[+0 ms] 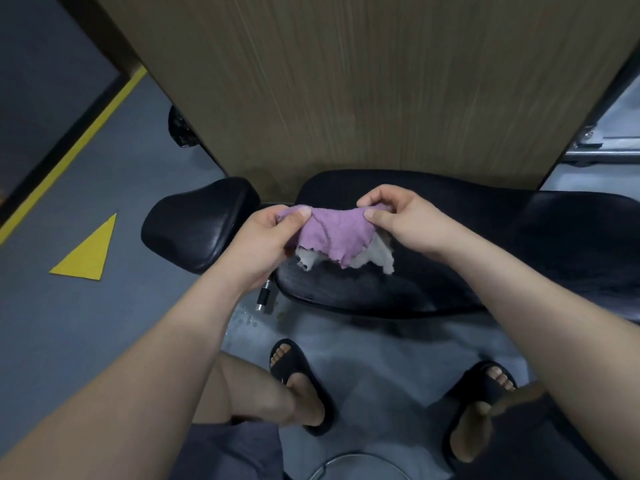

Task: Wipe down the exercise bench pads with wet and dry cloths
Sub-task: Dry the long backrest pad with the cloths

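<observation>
A purple cloth (334, 230) with a pale grey underside hangs stretched between both hands, just above the black bench. My left hand (268, 239) pinches its left edge between thumb and fingers. My right hand (398, 220) pinches the right edge the same way. Below the cloth lies the long black back pad (433, 271), its near surface showing dull streaks. A smaller black seat pad (197, 223) sits to the left, separated by a gap with a metal adjustment pin (263, 297).
A wooden panel (346, 81) stands right behind the bench. The grey floor has a yellow triangle (88, 252) and a yellow line (72, 154) at left. My sandalled feet (301, 382) stand before the bench, with wet drops on the floor. Metal frame parts (595, 147) show at right.
</observation>
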### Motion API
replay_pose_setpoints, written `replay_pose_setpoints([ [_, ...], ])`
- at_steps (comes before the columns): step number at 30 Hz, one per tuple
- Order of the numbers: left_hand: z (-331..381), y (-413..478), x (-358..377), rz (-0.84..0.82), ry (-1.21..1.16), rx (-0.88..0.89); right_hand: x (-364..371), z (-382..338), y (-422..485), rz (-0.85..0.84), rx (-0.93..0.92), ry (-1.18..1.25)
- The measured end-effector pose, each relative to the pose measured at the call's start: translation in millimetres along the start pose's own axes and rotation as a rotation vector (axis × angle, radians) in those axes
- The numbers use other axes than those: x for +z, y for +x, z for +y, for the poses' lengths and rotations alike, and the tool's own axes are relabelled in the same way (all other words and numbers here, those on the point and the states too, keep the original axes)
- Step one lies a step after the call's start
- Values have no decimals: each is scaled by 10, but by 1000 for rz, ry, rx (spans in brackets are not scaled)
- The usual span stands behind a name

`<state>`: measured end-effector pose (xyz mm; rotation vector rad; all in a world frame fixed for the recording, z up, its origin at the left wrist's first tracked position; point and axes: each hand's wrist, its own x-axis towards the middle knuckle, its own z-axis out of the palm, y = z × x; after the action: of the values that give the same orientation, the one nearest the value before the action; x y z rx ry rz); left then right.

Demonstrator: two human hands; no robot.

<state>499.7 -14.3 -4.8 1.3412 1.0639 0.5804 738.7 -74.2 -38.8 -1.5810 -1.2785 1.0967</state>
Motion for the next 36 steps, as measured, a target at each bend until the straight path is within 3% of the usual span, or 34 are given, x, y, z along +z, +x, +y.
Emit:
replay_pose_setpoints([
  [7, 110, -57, -7, 138, -161, -40, 91, -140, -81, -246, -117, 54],
  [15, -12, -41, -82, 190, -81, -38, 268, -176, -144, -143, -242, -36],
  [19, -115, -118, -86, 88, -6, 0, 275, -143, -138, -80, -164, 6],
  [24, -247, -136, -186, -130, -162, 59, 178, -146, -107, -1, -135, 44],
  [28, -243, -143, -267, 39, 38, 120, 142, -161, -97, -1, -132, 144],
  [36, -178, -121, -374, 193, 548, 288, 125, -110, -39, 17, 59, 360],
])
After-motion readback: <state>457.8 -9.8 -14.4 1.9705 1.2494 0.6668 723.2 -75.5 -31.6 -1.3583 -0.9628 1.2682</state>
